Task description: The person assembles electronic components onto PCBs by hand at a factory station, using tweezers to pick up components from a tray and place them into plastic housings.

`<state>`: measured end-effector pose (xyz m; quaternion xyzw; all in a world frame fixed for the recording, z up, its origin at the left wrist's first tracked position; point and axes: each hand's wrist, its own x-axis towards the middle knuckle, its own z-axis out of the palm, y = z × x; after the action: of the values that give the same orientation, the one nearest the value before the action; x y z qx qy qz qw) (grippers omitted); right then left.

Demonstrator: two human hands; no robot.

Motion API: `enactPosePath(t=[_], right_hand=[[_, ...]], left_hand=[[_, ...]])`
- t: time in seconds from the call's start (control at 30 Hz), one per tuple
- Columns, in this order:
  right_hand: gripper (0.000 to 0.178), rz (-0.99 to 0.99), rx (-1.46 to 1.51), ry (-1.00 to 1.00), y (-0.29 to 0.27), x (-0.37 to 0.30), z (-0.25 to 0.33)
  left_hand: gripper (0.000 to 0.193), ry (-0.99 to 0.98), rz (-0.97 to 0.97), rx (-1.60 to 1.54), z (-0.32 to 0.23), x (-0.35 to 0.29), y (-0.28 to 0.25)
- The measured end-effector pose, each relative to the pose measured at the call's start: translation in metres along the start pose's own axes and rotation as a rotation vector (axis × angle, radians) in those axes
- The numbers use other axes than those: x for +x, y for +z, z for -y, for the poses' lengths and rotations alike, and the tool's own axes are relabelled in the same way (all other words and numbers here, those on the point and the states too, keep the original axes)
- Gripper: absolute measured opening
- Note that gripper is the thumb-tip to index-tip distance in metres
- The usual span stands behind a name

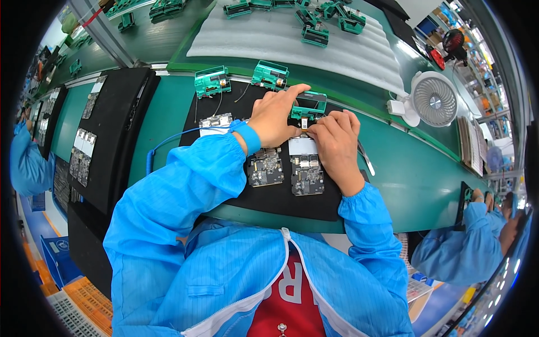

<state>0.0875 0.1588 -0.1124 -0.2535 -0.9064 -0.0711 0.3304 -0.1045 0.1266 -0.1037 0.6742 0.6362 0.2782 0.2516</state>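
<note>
My left hand (275, 117) reaches over the far end of a black mat, its index finger on a green plastic housing (310, 105) and its thumb low beside a short flat cable (304, 122). That cable runs from the housing toward a dark circuit board (307, 174) with a white patch. My right hand (336, 143) is closed, its fingertips bunched at the cable's near end; the exact contact is partly hidden. Another circuit board (265, 170) lies to the left, partly under my left arm. Two more green housings (212, 82) with thin wires stand at the mat's far edge.
Tweezers (366, 159) lie right of my right hand. A white fan (433, 100) stands at the back right. White foam (292, 48) with several green housings lies behind. A coiled blue cord (150, 160) leads to my left wristband. Black trays (112, 123) hold boards; co-workers sit both sides.
</note>
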Motion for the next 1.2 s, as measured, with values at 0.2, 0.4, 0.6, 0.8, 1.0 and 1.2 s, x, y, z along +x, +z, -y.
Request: enactPosePath(t=[0.2,0.4,0.6,0.8,1.0,1.2], right_hand=[[0.016,-0.012,-0.017,-0.009,0.0008,-0.0006,0.0000],[0.012,-0.010,-0.030,-0.020,0.0009,-0.0016,-0.0012],[0.009,-0.001,-0.033,-0.019,0.0019,-0.0026,-0.0026],[0.010,-0.013,-0.029,-0.012,0.0024,-0.0039,-0.0032],[0.011,-0.023,-0.021,-0.004,0.0041,-0.0041,-0.0036],[0.010,-0.012,-0.011,0.003,0.0022,-0.0046,-0.0032]], left_hand=[[0.089,-0.002,-0.003,-0.012,0.0012,0.0001,0.0008],[0.086,0.033,-0.035,-0.007,-0.0003,-0.0001,-0.0004],[0.088,0.030,-0.037,0.000,0.0021,0.0009,0.0015],[0.091,0.010,-0.014,-0.031,0.0035,0.0027,0.0005],[0.092,0.014,-0.013,-0.048,0.0067,0.0036,0.0014],[0.091,0.029,-0.009,-0.002,0.0031,0.0024,0.0014]])
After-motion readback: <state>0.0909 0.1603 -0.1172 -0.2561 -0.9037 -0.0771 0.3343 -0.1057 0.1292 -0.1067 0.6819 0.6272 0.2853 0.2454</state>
